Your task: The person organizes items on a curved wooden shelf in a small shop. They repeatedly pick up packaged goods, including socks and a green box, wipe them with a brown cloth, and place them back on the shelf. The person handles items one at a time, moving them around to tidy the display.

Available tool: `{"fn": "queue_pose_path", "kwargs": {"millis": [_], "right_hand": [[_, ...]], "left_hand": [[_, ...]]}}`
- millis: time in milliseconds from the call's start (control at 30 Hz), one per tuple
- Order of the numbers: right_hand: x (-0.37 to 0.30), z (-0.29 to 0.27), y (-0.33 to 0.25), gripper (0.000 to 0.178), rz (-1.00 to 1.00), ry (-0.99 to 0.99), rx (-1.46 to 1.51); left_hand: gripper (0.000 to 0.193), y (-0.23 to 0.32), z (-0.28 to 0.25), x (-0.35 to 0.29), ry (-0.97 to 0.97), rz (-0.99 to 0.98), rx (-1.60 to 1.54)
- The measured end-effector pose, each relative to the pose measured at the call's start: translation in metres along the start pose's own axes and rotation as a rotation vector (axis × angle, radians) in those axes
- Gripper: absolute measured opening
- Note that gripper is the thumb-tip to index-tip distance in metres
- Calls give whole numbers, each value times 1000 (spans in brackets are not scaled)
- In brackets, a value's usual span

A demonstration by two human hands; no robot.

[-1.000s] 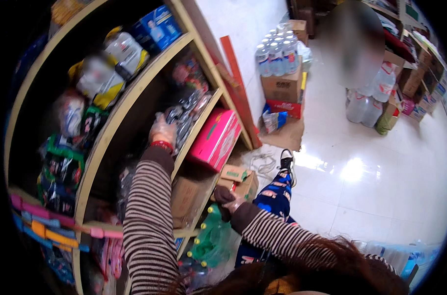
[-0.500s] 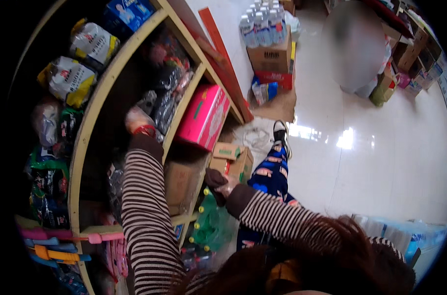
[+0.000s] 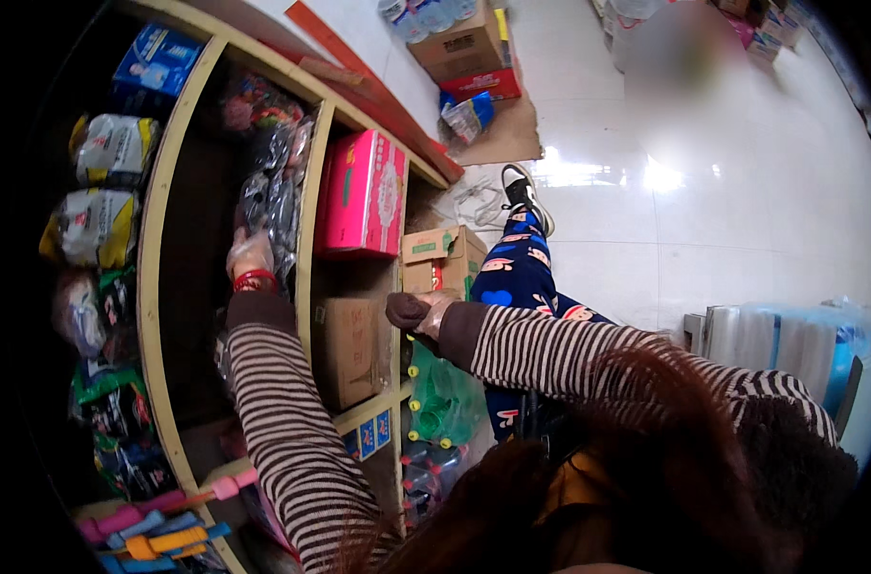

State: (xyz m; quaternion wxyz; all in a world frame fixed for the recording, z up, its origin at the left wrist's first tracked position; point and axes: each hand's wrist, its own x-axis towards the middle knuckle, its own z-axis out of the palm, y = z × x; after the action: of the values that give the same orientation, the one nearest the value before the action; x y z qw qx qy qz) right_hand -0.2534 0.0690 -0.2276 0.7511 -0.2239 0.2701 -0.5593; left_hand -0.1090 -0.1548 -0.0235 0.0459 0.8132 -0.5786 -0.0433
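Note:
My left hand (image 3: 251, 256), in a thin clear glove with a red band at the wrist, reaches into the tall shelf compartment. Its fingers are closed at the near end of a black plastic-wrapped package (image 3: 254, 201), in a row of similar packs. What lies under the fingers is partly hidden. Lower and to the right, my right hand (image 3: 439, 312), also in a clear glove, grips a bunched dark brown cloth (image 3: 407, 310) in front of the shelf's edge.
Beside the row are a pink box (image 3: 364, 194) and a brown carton (image 3: 347, 352) in shelf compartments. Green bottles (image 3: 443, 397) stand below my right hand. White and yellow bags (image 3: 100, 228) line the left shelf. Bottled water on cartons (image 3: 461, 50) stands by the wall. A blurred person is at upper right.
The view has shifted, so the shelf looks more upright and the far floor stack sits higher and further left. My left hand stays at the black packages; my right keeps the brown cloth.

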Motion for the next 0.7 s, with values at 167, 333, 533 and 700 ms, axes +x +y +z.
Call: {"fn": "queue_pose_path", "kwargs": {"millis": [167,333,533,700], "right_hand": [[6,4,4,37,15,-23,-37],[10,-4,12,36,42,-1,-62],[9,-5,16,35,77,-17,-48],[9,-5,17,35,93,-29,-36]], "left_hand": [[85,-15,19,40,108,-2,-25],[83,-2,37,53,209,-72,-72],[69,-25,37,62,231,-87,-136],[60,-76,20,83,371,27,-634]]}}
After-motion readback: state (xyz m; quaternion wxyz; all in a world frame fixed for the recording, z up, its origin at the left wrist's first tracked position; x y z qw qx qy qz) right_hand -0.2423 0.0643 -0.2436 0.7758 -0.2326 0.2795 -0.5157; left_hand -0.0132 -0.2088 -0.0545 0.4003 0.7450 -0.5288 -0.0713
